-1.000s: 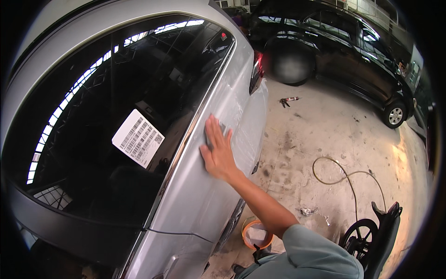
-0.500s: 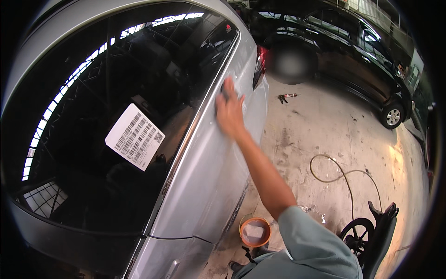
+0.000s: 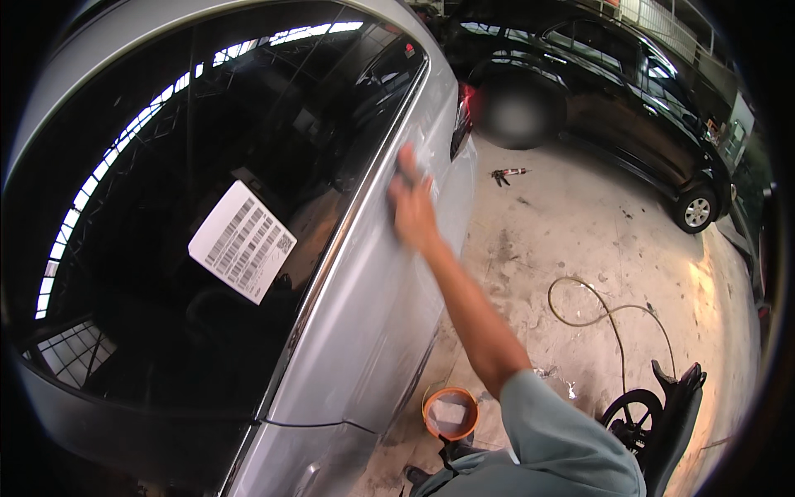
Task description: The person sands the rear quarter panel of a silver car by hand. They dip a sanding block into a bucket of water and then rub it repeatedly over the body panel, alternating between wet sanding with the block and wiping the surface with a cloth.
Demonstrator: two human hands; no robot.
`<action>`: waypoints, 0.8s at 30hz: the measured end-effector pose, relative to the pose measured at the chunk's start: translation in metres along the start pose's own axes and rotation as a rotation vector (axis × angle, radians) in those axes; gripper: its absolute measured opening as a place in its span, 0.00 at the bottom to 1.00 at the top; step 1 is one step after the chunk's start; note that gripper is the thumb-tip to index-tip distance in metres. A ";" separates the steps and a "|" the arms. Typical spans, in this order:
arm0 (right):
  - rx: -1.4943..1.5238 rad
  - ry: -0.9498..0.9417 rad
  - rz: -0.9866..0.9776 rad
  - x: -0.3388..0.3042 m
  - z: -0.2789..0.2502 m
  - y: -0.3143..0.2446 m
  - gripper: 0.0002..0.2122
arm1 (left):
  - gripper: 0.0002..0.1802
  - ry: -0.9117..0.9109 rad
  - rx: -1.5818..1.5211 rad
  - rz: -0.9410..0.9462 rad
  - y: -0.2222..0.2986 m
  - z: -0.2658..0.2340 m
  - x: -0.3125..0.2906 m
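Observation:
My right hand (image 3: 412,203) is pressed to the silver rear side panel (image 3: 373,273) of a car, just beside the bright trim along its dark window (image 3: 166,331). Motion smears the fingers. They curl over something small and dark grey (image 3: 401,187) against the panel, too blurred to name. My right arm reaches up from the lower right in a grey-green short sleeve. My left hand is out of the picture. On the window glass sticks a white sheet (image 3: 243,242) with rows of bar codes.
On the floor by my feet stands an orange bucket (image 3: 473,418) with greyish contents. A caulking gun (image 3: 508,176) lies farther off, near a black car (image 3: 629,124). A looped hose (image 3: 613,312) runs toward a black spoked wheel (image 3: 633,418) at the lower right.
My right hand has shifted very slightly on the panel, staying against it and blurred in both frames. The view has moved a little.

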State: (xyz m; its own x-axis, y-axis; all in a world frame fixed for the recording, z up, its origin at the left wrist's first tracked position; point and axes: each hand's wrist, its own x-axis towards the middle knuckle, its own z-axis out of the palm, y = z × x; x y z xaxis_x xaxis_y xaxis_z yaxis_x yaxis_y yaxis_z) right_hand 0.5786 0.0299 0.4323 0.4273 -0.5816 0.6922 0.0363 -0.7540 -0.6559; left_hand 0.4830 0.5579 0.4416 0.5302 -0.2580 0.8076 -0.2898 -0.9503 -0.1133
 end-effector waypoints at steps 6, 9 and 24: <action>-0.043 0.050 -0.054 0.007 -0.016 -0.013 0.28 | 0.34 0.023 -0.013 0.001 0.002 0.000 0.000; -0.030 0.048 0.045 0.024 -0.017 -0.002 0.28 | 0.34 0.020 -0.036 0.041 0.007 0.007 0.001; -0.041 -0.086 -0.136 -0.059 0.000 -0.061 0.30 | 0.35 0.028 0.005 0.036 -0.006 -0.005 0.000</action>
State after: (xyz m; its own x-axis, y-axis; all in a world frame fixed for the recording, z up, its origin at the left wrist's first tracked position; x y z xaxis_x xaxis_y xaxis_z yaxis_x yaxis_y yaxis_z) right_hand 0.5517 0.1099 0.4313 0.4964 -0.4465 0.7444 0.0629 -0.8368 -0.5438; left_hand 0.4811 0.5647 0.4451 0.4971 -0.2872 0.8188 -0.3041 -0.9414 -0.1455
